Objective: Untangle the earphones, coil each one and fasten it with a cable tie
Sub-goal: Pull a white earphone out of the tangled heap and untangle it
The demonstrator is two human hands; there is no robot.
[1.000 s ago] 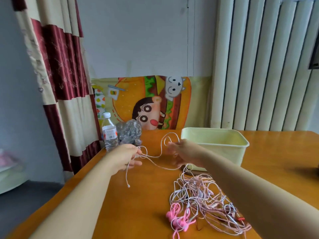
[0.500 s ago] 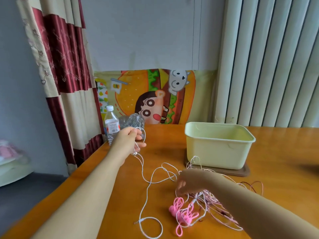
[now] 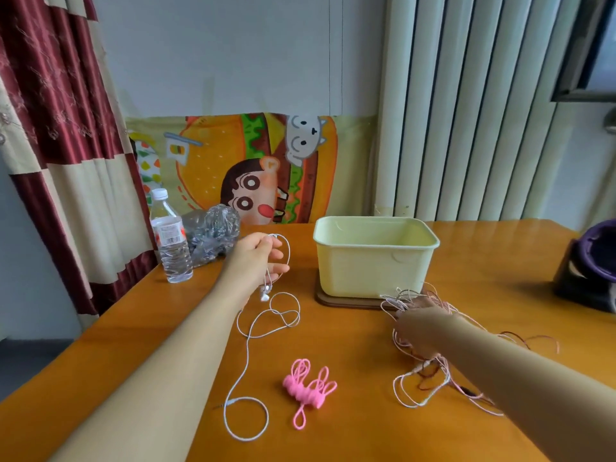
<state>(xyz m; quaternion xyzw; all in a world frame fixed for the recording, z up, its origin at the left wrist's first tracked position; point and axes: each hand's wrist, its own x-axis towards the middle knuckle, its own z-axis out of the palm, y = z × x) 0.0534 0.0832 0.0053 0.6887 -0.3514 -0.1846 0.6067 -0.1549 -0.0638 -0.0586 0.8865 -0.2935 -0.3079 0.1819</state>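
Left grip (image 3: 258, 260) pinches white earphone (image 3: 265, 296); bottle (image 3: 171, 245), tub (image 3: 370, 271) beside.

Two arms of one person, seen from the wearer's own viewpoint. The left forearm (image 3: 173, 358) and the right forearm (image 3: 520, 371) are bare along all their visible length, smooth, uncovered by any sleeve. Both look broad near the camera and narrow toward bare wrists. The left hand (image 3: 256, 258) is bare and slender-fingered; the right hand (image 3: 420, 325) is bare and slightly blurred.
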